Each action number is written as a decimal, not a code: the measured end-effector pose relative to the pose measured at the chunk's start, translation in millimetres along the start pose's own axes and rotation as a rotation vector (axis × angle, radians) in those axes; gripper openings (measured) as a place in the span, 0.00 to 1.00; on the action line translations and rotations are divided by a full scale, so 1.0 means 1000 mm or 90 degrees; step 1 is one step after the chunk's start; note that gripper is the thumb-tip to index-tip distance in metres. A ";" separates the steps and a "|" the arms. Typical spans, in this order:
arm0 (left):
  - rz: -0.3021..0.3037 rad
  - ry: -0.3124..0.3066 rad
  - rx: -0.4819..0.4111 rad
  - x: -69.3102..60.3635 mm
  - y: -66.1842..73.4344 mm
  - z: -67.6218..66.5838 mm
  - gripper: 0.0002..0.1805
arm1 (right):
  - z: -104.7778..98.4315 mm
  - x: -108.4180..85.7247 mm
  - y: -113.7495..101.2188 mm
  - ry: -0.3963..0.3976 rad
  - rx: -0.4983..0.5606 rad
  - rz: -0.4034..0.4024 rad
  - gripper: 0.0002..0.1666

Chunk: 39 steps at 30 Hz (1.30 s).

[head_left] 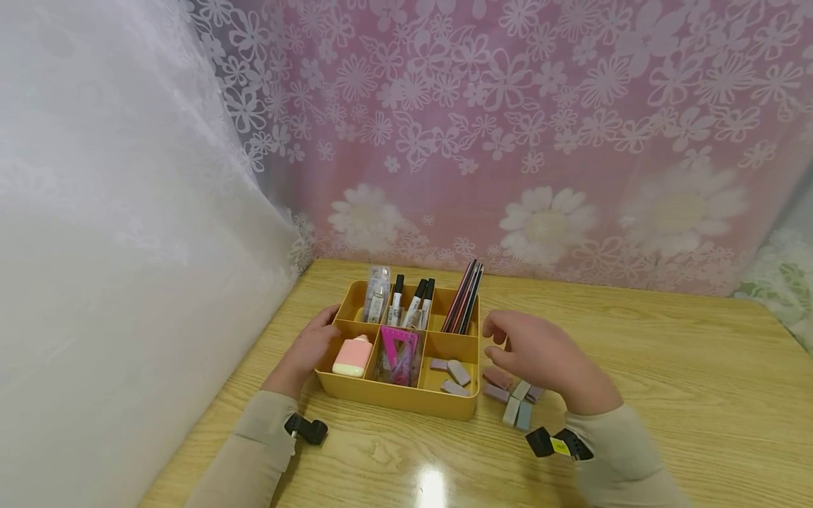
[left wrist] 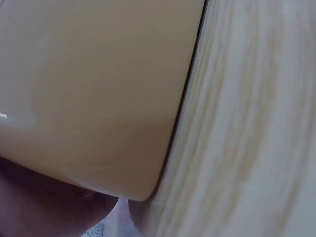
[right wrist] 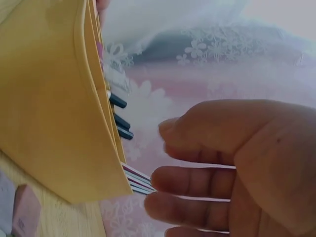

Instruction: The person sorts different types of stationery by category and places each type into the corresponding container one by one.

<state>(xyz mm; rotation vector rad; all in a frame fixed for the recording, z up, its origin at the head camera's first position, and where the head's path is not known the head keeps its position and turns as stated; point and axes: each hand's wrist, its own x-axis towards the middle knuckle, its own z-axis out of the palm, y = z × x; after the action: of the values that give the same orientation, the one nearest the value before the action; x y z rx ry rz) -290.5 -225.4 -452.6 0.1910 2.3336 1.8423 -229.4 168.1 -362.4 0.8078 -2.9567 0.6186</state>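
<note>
A yellow divided organizer box (head_left: 394, 400) stands on the table. My left hand (head_left: 312, 346) grips its left wall at the rim; in the left wrist view part of that hand (left wrist: 47, 210) shows beside the box's side wall (left wrist: 98, 98). My right hand (head_left: 536, 351) hovers just right of the box, fingers loosely bent and nothing between them. Below it lie several small pastel erasers (head_left: 511, 411). More erasers (head_left: 458, 372) sit in the front right compartment. In the right wrist view, the palm and fingers of the right hand (right wrist: 247, 163) are apart from the box (right wrist: 49, 103).
Other compartments hold a pink-and-cream bottle-shaped item (head_left: 353, 356), a pink set square (head_left: 400, 347), black-capped markers (head_left: 414, 303), clear packaged items (head_left: 377, 296) and a bundle of pencils (head_left: 464, 300). A floral curtain (head_left: 444, 141) hangs behind the wooden table (head_left: 667, 367); white sheeting (head_left: 127, 212) hangs at left.
</note>
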 end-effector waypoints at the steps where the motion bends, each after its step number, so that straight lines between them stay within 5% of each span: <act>1: -0.001 0.001 0.000 0.001 0.000 0.000 0.34 | 0.000 0.000 0.002 -0.005 -0.003 0.005 0.08; 17: -0.004 0.005 0.002 0.004 0.007 0.003 0.34 | 0.021 0.011 0.028 -0.136 0.007 0.126 0.11; 39: -0.004 0.004 0.024 0.001 0.001 -0.002 0.34 | 0.065 0.019 0.032 -0.136 -0.056 0.128 0.10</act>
<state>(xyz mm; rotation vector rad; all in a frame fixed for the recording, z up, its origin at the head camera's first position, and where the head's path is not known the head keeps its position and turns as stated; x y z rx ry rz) -291.9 -226.5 -451.8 0.1824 2.3708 1.7992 -255.5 159.3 -432.0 0.6110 -3.2618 0.4271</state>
